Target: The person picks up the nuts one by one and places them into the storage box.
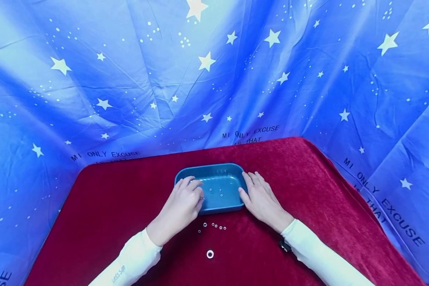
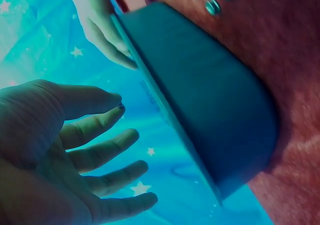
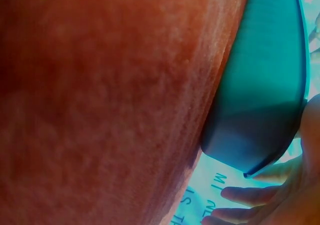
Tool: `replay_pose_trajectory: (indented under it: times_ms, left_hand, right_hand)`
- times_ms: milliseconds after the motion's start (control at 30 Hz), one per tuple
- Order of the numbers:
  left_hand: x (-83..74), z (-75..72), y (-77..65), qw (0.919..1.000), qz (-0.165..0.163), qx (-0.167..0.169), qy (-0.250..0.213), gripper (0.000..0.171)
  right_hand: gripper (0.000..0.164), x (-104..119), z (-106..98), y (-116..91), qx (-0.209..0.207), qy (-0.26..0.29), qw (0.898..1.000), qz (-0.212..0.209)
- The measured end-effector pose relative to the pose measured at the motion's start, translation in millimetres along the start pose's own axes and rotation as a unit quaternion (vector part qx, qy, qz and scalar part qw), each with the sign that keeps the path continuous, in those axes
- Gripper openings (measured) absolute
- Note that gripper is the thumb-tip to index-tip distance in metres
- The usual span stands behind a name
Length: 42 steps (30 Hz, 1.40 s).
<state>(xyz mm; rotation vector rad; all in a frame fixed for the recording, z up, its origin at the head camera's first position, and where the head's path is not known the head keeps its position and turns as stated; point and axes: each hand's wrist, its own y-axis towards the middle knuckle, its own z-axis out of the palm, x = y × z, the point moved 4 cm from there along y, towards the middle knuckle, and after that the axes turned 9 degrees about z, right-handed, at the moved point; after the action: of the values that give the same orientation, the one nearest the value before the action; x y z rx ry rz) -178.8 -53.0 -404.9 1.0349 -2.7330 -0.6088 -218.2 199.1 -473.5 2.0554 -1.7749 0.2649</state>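
A blue rectangular box [image 1: 214, 208] stands on the red cloth, with several small metal nuts [image 1: 221, 195] on its floor. My left hand [image 1: 186, 198] is over the box's left end. In the left wrist view, its thumb and index fingertip pinch a tiny dark piece, probably a nut [image 2: 121, 106], while the other fingers spread out. My right hand [image 1: 262, 196] rests at the right end, its thumb and fingers touching the rim. From the right wrist, those fingers [image 3: 250, 195] look fairly straight, reaching past the box's end.
Several small nuts [image 1: 205, 225] lie on the cloth just in front of the box. Closer to me is one larger metal ring [image 1: 210, 254]. The red-covered table [image 1: 128, 198] ends against a blue star-printed curtain [image 1: 146, 79] at the back and sides.
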Motion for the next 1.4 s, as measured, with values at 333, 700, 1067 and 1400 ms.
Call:
replay_pose_trajectory:
  times_ms: [333,700,1067,1400]
  left_hand:
    - [25.8,8.8,9.5,0.9995,-0.015,0.016,0.023,0.009]
    - [36.6,19.0,11.0,0.9987,-0.025,0.039,0.022,0.010]
    - [42.5,27.5,14.4,0.9974,-0.035,0.054,0.033,0.012]
    - [53.1,36.5,16.8,0.9970,-0.014,0.065,0.039,0.010]
  right_hand:
    - [0.066,0,-1,0,-0.007,-0.002,1.000,-0.004]
    - [0.067,1,-1,0,-0.001,-0.004,1.000,0.000]
    - [0.067,0,1,0,0.000,-0.003,1.000,0.001]
    - [0.067,-1,0,0,-0.002,-0.001,1.000,-0.003]
